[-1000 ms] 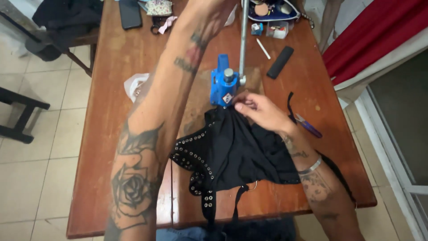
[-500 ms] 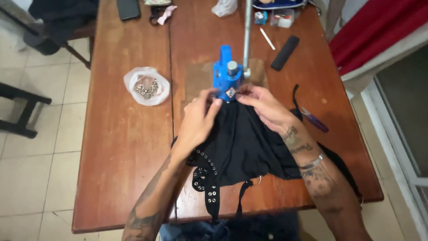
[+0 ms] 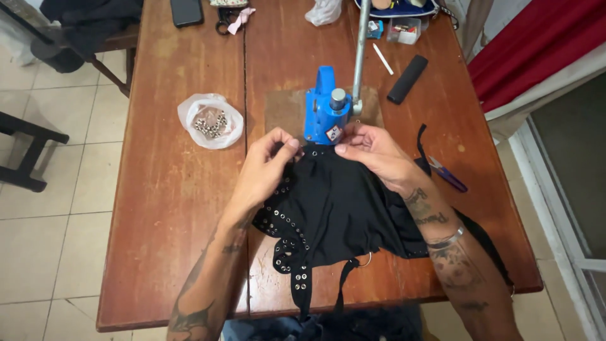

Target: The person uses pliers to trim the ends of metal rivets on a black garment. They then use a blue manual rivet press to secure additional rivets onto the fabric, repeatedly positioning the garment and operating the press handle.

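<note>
A black garment [image 3: 341,208] edged with metal eyelets lies on the wooden table [image 3: 170,208], its top edge tucked under a blue hand press [image 3: 323,117]. My left hand [image 3: 268,164] pinches the garment's edge just left of the press. On the other side, my right hand [image 3: 372,148] pinches the same edge right of the press base. The press's long metal lever [image 3: 360,44] stands upright with no hand on it.
A white plastic bag of metal eyelets [image 3: 210,121] sits left of the press. A black handle grip [image 3: 407,79], a white stick [image 3: 382,59] and a small box [image 3: 404,29] lie at the back right. Purple-handled snips [image 3: 447,175] rest at the right. A phone [image 3: 187,11] lies at the back left.
My left hand came down off the raised lever and took hold of the garment's edge beside the press. My right hand stayed on the fabric.
</note>
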